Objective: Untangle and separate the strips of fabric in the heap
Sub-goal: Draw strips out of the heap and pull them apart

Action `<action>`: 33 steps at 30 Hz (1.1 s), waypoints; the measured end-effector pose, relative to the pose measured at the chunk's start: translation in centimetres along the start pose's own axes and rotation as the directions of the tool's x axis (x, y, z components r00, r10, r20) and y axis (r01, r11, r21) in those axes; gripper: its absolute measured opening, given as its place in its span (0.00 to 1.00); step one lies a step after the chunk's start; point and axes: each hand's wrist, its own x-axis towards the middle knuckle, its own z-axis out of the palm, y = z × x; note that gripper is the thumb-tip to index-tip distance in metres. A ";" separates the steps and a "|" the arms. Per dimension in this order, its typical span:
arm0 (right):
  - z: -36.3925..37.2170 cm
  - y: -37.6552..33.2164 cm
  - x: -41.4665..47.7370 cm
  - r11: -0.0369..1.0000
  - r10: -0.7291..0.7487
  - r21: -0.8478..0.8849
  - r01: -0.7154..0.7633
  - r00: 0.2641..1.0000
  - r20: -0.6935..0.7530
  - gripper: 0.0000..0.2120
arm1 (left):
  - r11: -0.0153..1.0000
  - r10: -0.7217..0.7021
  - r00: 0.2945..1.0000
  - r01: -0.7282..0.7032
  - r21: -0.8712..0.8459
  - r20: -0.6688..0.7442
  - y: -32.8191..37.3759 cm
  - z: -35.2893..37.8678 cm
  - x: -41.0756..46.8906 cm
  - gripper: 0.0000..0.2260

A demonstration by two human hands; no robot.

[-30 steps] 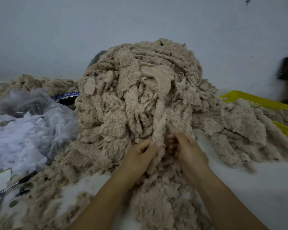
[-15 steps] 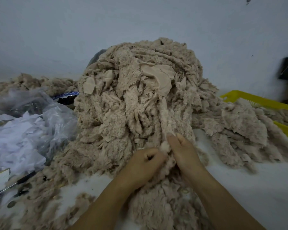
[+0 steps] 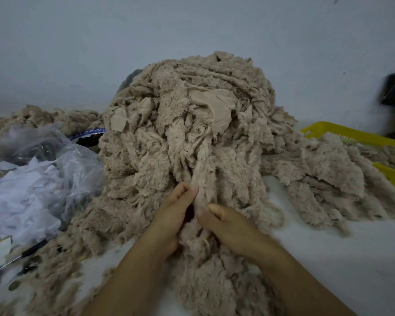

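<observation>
The heap of tan fleece fills the middle of the view, rising toward 12 o'clock. 1 strip runs down its front toward 6 o'clock. The left hand pinches that strip's left edge. The right hand, at its 4 o'clock, grips the same strip lower down. Best, I judge, to draw steadily toward 6 o'clock, easing snags rather than yanking.

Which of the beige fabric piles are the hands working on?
The tall middle heap: the left hand and right hand both pinch a strip hanging down its front. The pile by the yellow basket and the low far-left pile lie untouched.
</observation>
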 end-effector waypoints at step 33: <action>0.0 -0.5 -0.2 0.994 -0.017 0.109 0.023 0.998 -0.057 0.18 | 0.998 -0.041 0.998 0.038 -0.055 -0.053 0.1 0.6 -0.4 0.07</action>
